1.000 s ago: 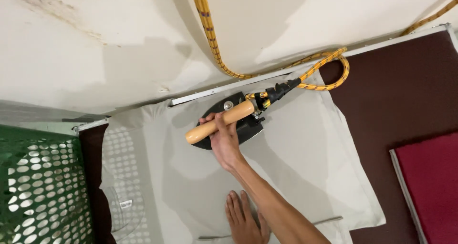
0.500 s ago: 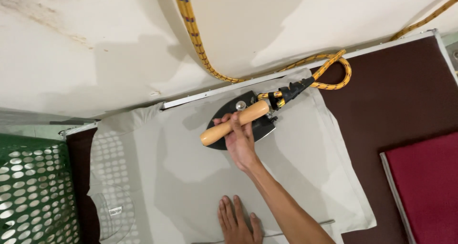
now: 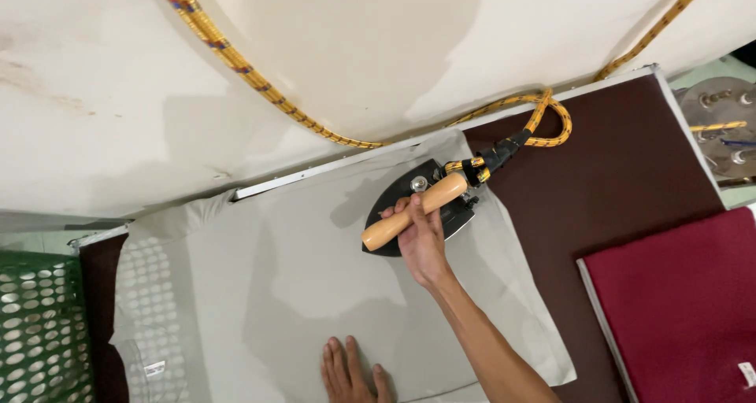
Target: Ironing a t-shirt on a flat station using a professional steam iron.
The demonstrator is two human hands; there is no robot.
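My right hand [image 3: 420,242] grips the wooden handle of a black flat iron [image 3: 421,206], which rests on the far right part of a pale grey cloth [image 3: 276,293] spread over the dark maroon ironing surface [image 3: 630,159]. A yellow braided cord [image 3: 260,80] runs from the iron's rear, loops once, and climbs the white wall. My left hand [image 3: 346,371] lies flat, fingers apart, on the cloth's near edge at the bottom of the view.
A green perforated basket [image 3: 35,332] stands at the lower left, partly under the cloth's mesh edge. A red cloth pad [image 3: 685,301] lies at the lower right. A metal fitting [image 3: 720,120] sits at the far right edge.
My right hand has slid the iron to the right across the cloth, toward its far right corner. My left hand stays pressed on the near edge.
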